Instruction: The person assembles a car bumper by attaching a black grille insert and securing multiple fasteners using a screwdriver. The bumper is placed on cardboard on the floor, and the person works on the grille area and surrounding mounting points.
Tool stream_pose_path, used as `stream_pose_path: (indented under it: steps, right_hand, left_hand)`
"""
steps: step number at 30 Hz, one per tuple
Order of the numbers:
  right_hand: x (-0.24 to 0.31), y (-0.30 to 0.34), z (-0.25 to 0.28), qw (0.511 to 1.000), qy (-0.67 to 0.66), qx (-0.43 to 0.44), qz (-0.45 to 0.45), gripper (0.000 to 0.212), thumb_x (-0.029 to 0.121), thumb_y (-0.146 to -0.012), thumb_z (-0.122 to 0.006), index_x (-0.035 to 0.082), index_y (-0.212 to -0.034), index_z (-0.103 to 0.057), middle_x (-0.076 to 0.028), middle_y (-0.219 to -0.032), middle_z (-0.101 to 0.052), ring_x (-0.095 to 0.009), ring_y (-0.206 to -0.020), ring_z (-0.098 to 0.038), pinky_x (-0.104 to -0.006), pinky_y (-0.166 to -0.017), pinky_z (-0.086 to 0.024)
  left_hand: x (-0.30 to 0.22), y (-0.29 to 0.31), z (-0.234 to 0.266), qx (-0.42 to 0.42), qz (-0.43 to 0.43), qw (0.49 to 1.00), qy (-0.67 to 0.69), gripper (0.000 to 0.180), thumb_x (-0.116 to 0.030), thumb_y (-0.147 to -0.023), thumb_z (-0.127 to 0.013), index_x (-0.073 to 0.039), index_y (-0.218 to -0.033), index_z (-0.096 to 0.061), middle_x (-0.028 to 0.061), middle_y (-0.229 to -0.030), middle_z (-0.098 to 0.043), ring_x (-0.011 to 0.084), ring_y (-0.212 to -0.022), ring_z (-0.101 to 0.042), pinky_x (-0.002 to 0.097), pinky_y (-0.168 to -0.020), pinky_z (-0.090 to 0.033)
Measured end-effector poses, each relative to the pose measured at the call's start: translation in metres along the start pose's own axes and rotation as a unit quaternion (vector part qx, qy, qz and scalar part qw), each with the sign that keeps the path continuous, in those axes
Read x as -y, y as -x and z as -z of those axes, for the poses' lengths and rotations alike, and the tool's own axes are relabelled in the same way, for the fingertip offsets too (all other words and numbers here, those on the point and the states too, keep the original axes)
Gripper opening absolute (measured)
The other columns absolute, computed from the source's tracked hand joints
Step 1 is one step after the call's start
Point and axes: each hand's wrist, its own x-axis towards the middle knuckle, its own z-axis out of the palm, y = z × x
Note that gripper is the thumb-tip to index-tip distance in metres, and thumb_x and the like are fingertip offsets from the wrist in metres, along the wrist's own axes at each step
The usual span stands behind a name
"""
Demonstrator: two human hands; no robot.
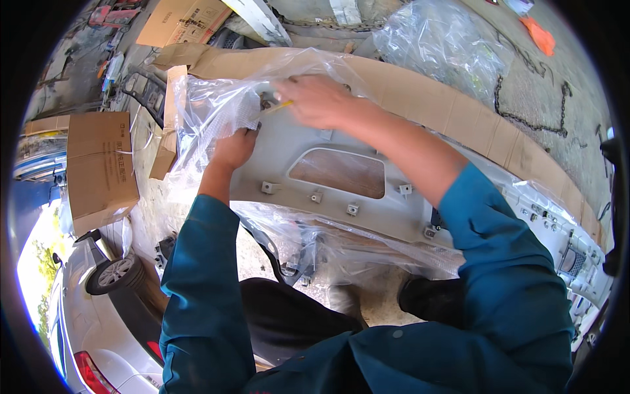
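Observation:
A long grey plastic car bumper panel [341,197] lies across a sheet of brown cardboard [459,111], with an oblong opening in its middle and small clips along its edge. Clear plastic wrap [216,105] covers its left end. My left hand [233,150] grips the wrap and the panel's left end from below. My right hand [315,100] reaches over the panel to its top left corner and pinches a thin yellow tool [281,105] against it. Both forearms wear teal sleeves.
A closed cardboard box [98,171] stands at the left, another box [180,20] at the top. Crumpled clear plastic [440,46] and a chain [531,118] lie on the concrete beyond. A white car [92,322] shows at the lower left. More white parts [577,262] sit at the right.

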Motion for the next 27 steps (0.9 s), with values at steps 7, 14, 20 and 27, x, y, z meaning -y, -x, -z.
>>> stream_pose_path:
  steps: [7, 14, 20, 27]
  right_hand:
    - [0.010, 0.068, 0.099, 0.982, 0.035, 0.110, -0.147, 0.048, 0.051, -0.113, -0.048, 0.010, -0.126, -0.070, -0.019, -0.114, -0.076, -0.039, -0.110, -0.070, -0.0514, -0.102, -0.054]
    - [0.003, 0.123, 0.117, 0.884, -0.397, 0.203, -0.143, 0.039, 0.006, -0.101, -0.061, 0.007, -0.139, -0.067, -0.018, -0.127, -0.072, -0.022, -0.106, -0.075, -0.0352, -0.092, -0.063]
    - [0.018, 0.119, 0.109, 0.852, -0.330, 0.407, -0.014, 0.093, -0.015, -0.082, -0.055, 0.014, -0.168, -0.039, -0.017, -0.160, -0.054, -0.029, -0.141, -0.060, -0.0430, -0.109, -0.057]
    - [0.017, 0.111, 0.067, 0.674, -0.636, 0.316, -0.204, 0.054, 0.006, -0.092, -0.059, -0.001, -0.145, -0.060, -0.014, -0.143, -0.062, -0.027, -0.112, -0.072, -0.0413, -0.081, -0.067]
  left_hand:
    - [0.040, -0.012, -0.020, -0.072, 0.017, 0.860, 0.504, 0.032, -0.024, -0.105, -0.070, 0.005, -0.118, -0.067, 0.0170, -0.112, -0.073, 0.0225, -0.097, -0.067, 0.0387, -0.088, -0.056]
    - [0.035, -0.007, -0.016, -0.101, -0.004, 0.900, 0.424, 0.039, -0.017, -0.107, -0.065, 0.002, -0.140, -0.066, 0.0149, -0.132, -0.071, 0.0265, -0.122, -0.064, 0.0370, -0.107, -0.049]
    - [0.015, -0.003, -0.005, -0.074, -0.060, 0.919, 0.382, 0.048, -0.004, -0.106, -0.057, -0.005, -0.154, -0.056, 0.0175, -0.154, -0.059, 0.0328, -0.145, -0.052, 0.0392, -0.123, -0.038]
    - [0.037, -0.018, -0.028, -0.122, -0.110, 0.948, 0.272, 0.049, 0.003, -0.101, -0.054, -0.004, -0.150, -0.060, 0.0210, -0.149, -0.063, 0.0355, -0.142, -0.056, 0.0409, -0.123, -0.040]
